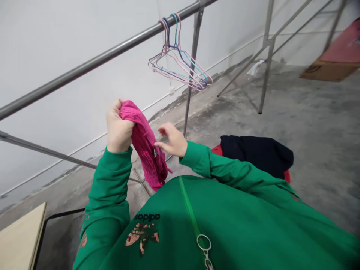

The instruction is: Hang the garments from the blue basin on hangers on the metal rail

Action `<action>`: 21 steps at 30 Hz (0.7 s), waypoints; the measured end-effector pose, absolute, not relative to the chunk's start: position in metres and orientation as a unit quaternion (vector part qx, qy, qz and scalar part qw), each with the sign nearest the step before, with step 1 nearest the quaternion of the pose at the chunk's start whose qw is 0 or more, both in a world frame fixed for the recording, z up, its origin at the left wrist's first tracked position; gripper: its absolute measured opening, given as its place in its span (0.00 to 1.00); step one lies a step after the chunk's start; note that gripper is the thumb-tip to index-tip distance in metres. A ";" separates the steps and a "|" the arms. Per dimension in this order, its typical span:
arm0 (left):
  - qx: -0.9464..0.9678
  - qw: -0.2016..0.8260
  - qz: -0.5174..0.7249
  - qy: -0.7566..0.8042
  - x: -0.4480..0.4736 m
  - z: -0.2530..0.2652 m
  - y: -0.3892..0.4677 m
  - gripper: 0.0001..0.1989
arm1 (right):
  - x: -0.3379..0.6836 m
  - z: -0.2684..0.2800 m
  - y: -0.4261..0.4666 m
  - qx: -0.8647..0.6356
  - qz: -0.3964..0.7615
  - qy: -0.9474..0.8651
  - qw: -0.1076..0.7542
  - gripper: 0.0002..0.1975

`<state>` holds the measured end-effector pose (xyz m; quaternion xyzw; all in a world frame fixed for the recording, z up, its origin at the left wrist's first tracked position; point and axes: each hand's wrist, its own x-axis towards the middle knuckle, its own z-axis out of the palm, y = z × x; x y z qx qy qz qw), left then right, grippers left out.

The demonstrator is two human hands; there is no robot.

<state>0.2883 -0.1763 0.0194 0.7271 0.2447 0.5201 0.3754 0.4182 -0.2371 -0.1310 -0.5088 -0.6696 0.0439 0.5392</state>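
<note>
A bunched pink garment [144,144] hangs from my left hand [119,127], whose fingers are wrapped round its upper end. Its lower end dangles in front of my green jacket; the kind of garment cannot be made out. To the right of the cloth is my right hand [172,139], thumb and fingers apart and curved, with nothing visible between them. The thumb tip comes very near the cloth's edge; whether it touches, I cannot tell.
Several pastel wire hangers [180,67] hang on a metal rail [112,48] ahead. Dark folded clothing [255,153] lies over something red at right. A cardboard box [330,69] stands far right, and a pale wooden board [22,238] is at lower left.
</note>
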 end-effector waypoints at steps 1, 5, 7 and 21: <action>0.730 0.360 0.524 0.252 0.288 0.018 -0.178 0.08 | 0.413 -0.129 -0.233 -0.495 0.057 -0.691 0.523 0.20; 0.757 0.308 0.502 0.283 0.285 0.016 -0.185 0.08 | 0.410 -0.132 -0.207 -0.456 0.184 -0.732 0.471 0.10; 0.779 0.304 0.452 0.311 0.275 0.022 -0.186 0.09 | 0.425 -0.133 -0.193 -0.422 0.266 -0.745 0.443 0.11; 0.687 0.451 0.305 0.482 0.234 0.021 -0.202 0.15 | 0.545 -0.007 -0.170 -0.456 0.056 -0.841 0.284 0.17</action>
